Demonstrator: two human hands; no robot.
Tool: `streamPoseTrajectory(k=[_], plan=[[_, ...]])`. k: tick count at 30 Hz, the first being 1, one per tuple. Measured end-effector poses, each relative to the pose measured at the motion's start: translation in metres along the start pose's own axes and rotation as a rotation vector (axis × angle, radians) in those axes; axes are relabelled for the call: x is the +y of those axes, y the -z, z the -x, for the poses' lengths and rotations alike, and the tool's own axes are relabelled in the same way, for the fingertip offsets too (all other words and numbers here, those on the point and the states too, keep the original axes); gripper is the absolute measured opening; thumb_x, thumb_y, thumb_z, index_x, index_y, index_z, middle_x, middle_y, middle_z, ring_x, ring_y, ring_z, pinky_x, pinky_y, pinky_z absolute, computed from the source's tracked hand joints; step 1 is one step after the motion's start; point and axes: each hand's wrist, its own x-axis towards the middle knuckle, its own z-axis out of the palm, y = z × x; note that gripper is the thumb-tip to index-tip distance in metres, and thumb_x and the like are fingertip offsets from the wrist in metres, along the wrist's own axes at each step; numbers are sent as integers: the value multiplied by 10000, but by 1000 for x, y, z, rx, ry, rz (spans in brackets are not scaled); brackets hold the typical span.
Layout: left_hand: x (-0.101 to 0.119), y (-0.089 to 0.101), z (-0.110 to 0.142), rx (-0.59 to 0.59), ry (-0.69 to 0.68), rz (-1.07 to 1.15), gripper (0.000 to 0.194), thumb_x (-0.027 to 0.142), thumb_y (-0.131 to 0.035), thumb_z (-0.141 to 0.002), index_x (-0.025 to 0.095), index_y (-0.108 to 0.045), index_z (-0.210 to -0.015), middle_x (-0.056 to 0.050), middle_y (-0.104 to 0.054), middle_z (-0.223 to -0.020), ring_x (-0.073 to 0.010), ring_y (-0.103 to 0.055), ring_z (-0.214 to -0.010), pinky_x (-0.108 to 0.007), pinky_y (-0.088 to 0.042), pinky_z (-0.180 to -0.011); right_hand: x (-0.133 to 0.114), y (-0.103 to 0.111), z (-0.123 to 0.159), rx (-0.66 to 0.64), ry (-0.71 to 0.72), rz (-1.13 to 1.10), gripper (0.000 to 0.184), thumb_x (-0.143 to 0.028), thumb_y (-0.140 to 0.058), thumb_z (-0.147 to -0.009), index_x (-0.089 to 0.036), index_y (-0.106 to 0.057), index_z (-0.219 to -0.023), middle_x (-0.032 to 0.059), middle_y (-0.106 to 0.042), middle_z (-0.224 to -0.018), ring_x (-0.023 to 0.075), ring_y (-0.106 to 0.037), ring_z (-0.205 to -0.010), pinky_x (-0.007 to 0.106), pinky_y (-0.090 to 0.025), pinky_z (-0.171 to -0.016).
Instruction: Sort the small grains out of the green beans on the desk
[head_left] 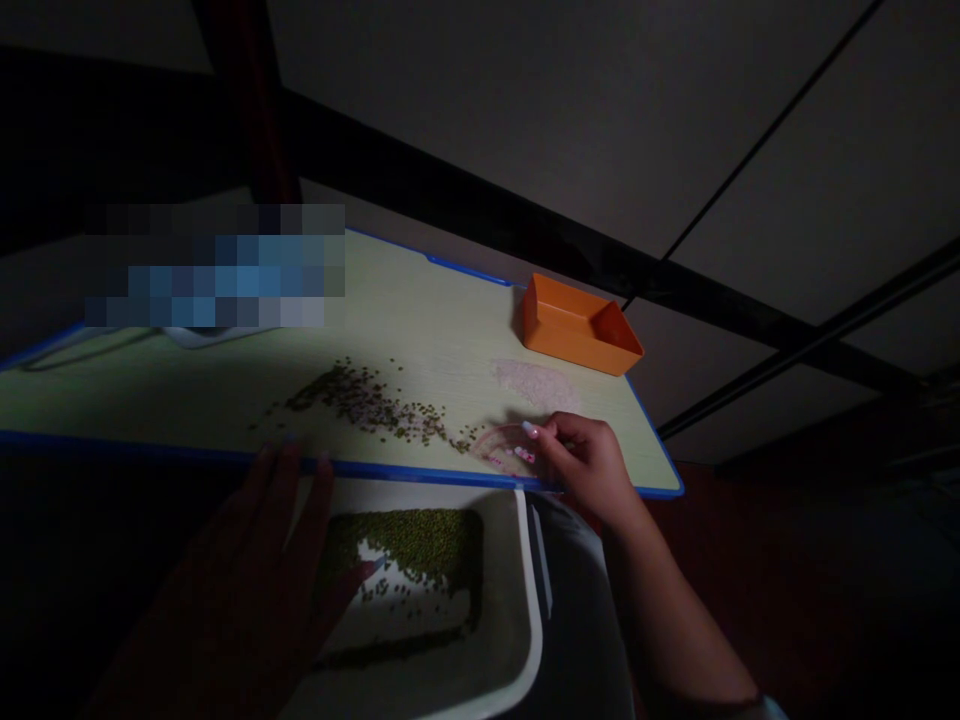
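My right hand (589, 455) pinches the rim of a clear, shallow round piece (495, 447) with pink marks, low over the tabletop near its front edge. Beside that piece, a loose spread of green beans mixed with pale grains (375, 410) lies on the table. A separate patch of pale grains, like rice (534, 383), lies behind my right hand. My left hand (255, 560), in deep shadow, is open with fingers spread towards the table edge. Its thumb reaches over a white tub (531, 600) containing green beans (427, 540).
An orange rectangular box (577, 335) stands at the table's back right corner. The pale table (442, 320) has a blue rim. A pixelated patch (225, 270) covers something at the back left, with a white edge below it. Dark cabinet-like panels rise behind.
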Motion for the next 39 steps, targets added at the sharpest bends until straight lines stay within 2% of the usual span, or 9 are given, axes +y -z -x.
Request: streamPoseTrajectory(k=[5,9,15,19,25,28,35,39], plan=[[1,2,0,-18,9,0,853,543,-391,-914,93,-138,-1592,-222,-118,-1723,-429,-214,-1581,-660,-401,-1171,-8,-9,4,35,26,84,357,-413,-571,-918,-226,-541,-615,-1,-532,-546,140,-445,-542,274,-311,-526],[1,1,0,-26,16,1,859,547,-389,-914,93,-123,-1593,-202,-89,-1730,-428,-219,-1580,-662,-410,-1163,-5,-10,6,68,-12,112,369,-438,-563,-918,-225,-548,-616,4,-539,-540,142,-448,-533,273,-303,-519],[2,-1,-1,16,10,22,815,503,-394,-921,98,-164,-1590,-193,-120,-1728,-407,-222,-1586,-648,-408,-1167,9,-3,6,130,-98,133,380,-469,-560,-921,-216,-572,-638,4,-561,-545,139,-476,-524,260,-303,-512],[2,0,-1,39,9,14,814,533,-372,-928,99,-173,-1588,-171,-110,-1733,-380,-211,-1594,-620,-387,-1194,17,3,5,184,-119,152,373,-458,-571,-903,-214,-570,-621,5,-571,-543,137,-477,-515,260,-304,-508],[0,-4,0,12,17,24,846,572,-386,-916,122,-154,-1594,-151,-84,-1740,-366,-179,-1603,-604,-346,-1230,17,10,7,229,-134,20,383,-456,-590,-888,-218,-556,-590,-12,-561,-519,129,-481,-497,251,-330,-502],[-1,-6,1,18,14,35,844,568,-385,-916,132,-144,-1597,-149,-78,-1740,-367,-173,-1604,-607,-353,-1226,17,14,9,267,-142,24,387,-451,-607,-875,-219,-544,-570,-19,-542,-508,126,-465,-497,249,-325,-499],[-1,-3,3,-5,44,60,861,527,-443,-892,170,-122,-1607,-183,-172,-1719,-427,-265,-1562,-678,-426,-1153,24,20,10,300,-170,109,384,-467,-598,-863,-214,-556,-578,-17,-542,-512,129,-468,-510,254,-310,-506],[-1,-2,2,-25,75,89,873,522,-460,-880,204,-108,-1612,-186,-272,-1694,-459,-314,-1531,-713,-459,-1112,23,19,12,253,-177,96,398,-486,-597,-876,-212,-559,-589,-17,-535,-515,129,-454,-512,255,-307,-502]])
